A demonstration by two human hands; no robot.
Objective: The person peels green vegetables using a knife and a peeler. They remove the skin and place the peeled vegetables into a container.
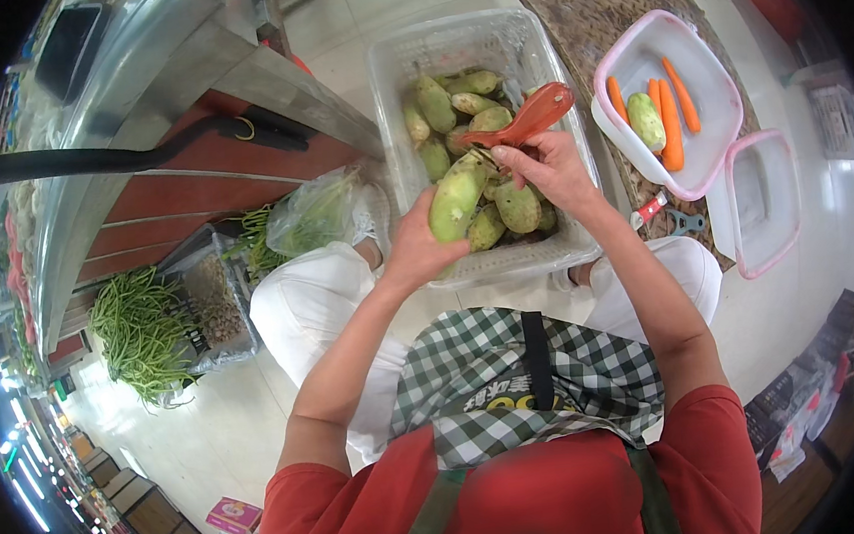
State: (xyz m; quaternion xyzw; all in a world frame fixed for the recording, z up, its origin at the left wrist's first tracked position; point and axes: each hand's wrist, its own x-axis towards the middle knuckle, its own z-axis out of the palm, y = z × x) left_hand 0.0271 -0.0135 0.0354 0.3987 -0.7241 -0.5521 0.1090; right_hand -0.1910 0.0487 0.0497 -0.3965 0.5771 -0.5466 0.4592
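Note:
My left hand [412,247] grips a pale green radish [458,198], its far end tilted up over a white plastic crate [391,74]. In my right hand [551,174] is a peeler with an orange-red handle [535,111]; its head is at the radish's far end, and my fingers partly hide it. Several unpeeled green radishes [518,205] with brownish, spotted skin lie heaped in the crate below both hands. To the right, a white basin with a pink rim [730,81] holds several carrots [670,127] and one peeled, light green radish [645,123].
The basin stands on a brown-patterned bench [556,1], with a red-and-white tool [648,210] and a blue-grey peeler [685,222] near its edge. A second pink-rimmed basin [766,202] is beyond. Long beans [135,331] and a lined crate [239,312] stand left, below a metal counter [148,70].

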